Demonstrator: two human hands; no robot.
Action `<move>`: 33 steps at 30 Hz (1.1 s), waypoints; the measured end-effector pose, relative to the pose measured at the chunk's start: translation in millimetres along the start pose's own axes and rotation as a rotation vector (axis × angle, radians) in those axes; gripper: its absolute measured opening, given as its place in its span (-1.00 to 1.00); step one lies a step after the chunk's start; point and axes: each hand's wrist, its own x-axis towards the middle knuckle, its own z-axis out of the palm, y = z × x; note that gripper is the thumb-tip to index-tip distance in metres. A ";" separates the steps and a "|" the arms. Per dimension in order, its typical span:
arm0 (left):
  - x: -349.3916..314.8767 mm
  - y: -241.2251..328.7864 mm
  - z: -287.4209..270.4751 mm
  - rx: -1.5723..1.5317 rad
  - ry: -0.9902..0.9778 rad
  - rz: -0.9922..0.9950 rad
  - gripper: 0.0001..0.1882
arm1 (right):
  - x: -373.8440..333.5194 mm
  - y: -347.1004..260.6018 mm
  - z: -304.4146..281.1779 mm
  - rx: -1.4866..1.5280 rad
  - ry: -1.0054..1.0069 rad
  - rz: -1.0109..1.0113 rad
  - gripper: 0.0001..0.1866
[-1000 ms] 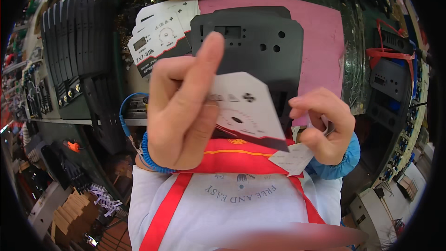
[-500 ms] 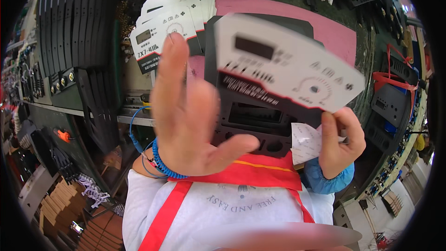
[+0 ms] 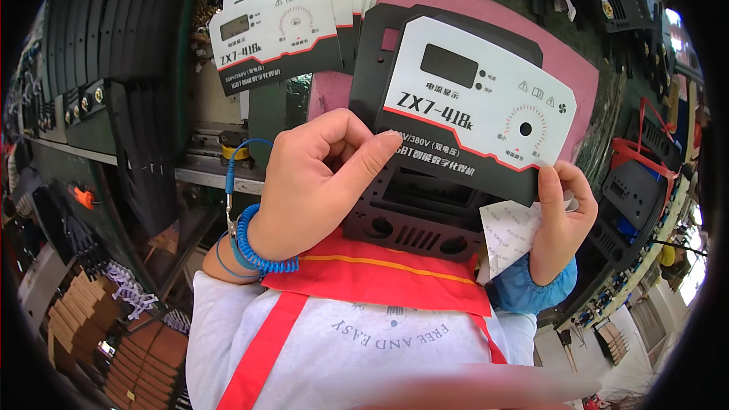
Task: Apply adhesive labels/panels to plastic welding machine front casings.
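Note:
A white and black front-panel sticker [image 3: 486,118] with a thin red line is held between both hands, tilted over a black plastic panel [image 3: 414,234] with slots and round holes. My left hand [image 3: 315,178] pinches its lower left edge between thumb and finger. At the lower right corner, my right hand [image 3: 563,216] grips it with thumb and fingertips. Peeled white backing paper [image 3: 507,239] is tucked in that same right hand, hanging towards my apron. A fan of matching stickers [image 3: 285,26] lies to the left of the panel. The sticker hides part of the panel.
A pink mat [image 3: 573,68] lies beneath the panel on the bench. Black panels [image 3: 106,23] stand in a row at the left. More black panels with red ties [image 3: 645,152] are at the right. A coiled blue wrist cord [image 3: 254,247] runs from my left wrist towards the bench edge.
My left hand has come down from above the bench, closing its fingers on the sticker's left edge. The sticker has shifted slightly and steadied, still in my right hand.

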 end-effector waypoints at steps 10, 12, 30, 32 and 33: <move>2.0 -5.4 3.7 -0.001 0.040 0.001 -0.76 | 0.3 -2.0 4.5 -0.131 0.045 -0.043 -0.86; 2.0 -7.1 4.1 -0.013 0.043 0.008 -0.76 | 0.1 -1.4 5.9 -0.139 0.053 -0.045 -0.86; 1.2 -11.1 7.2 -0.023 0.061 0.040 -0.77 | -1.2 -0.7 8.9 -0.174 0.097 -0.043 -0.87; 1.9 -10.3 7.4 -0.009 0.064 0.038 -0.77 | -1.6 -0.5 8.5 -0.173 0.101 -0.040 -0.87; 2.3 -10.0 7.2 -0.011 0.056 0.036 -0.77 | -1.9 -1.2 9.3 -0.167 0.103 -0.045 -0.87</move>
